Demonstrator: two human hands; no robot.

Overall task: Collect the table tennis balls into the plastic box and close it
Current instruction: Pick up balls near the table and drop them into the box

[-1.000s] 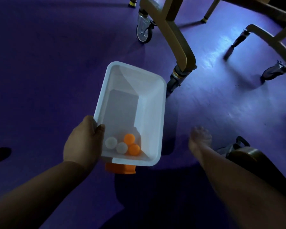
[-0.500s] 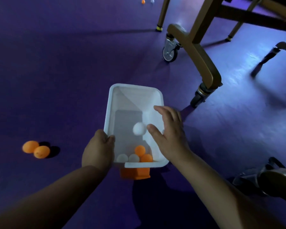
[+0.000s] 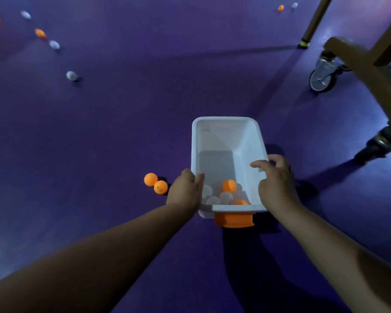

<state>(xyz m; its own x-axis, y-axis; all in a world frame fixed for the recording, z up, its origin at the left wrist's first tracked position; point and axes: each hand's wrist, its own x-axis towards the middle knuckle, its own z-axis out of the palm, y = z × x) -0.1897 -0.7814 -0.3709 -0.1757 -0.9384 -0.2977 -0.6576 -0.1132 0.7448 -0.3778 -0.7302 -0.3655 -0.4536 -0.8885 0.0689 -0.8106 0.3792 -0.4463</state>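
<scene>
**1. Near field.** My left hand [image 3: 185, 193] grips the box [image 3: 226, 119] at the near end of its left wall. The thumb is hooked over the rim and the other fingers are outside, hidden. My right hand [image 3: 278, 184] sits over the right wall with its fingers [image 3: 255, 164] spread, loosely bent and holding nothing. I cannot tell whether they touch the rim. An orange latch [image 3: 234, 219] projects from the box's near end, between my wrists. No lid is in view.

**2. Box.** Its long axis runs straight away from me. A cluster of balls [image 3: 226, 196], orange and white, lies against the near wall between my two thumbs.

**3. Floor, close.** An orange pair [image 3: 150, 179], touching each other, lies just left of my left knuckles, outside the box.

**4. Floor, far.** A white ball [image 3: 71, 75] lies well left of and beyond the fingers, with more strung out past it. Two more sit far beyond the right fingers, past a caster [image 3: 321, 77].

**5. Governing relation.** The pair is the nearest pickup, in my judgement. The left hand is nearer but committed to the box. The right hand is free but must cross over the box to reach it. The balls are round, so no axis needs aligning, though a nudge would likely set them rolling.
</scene>
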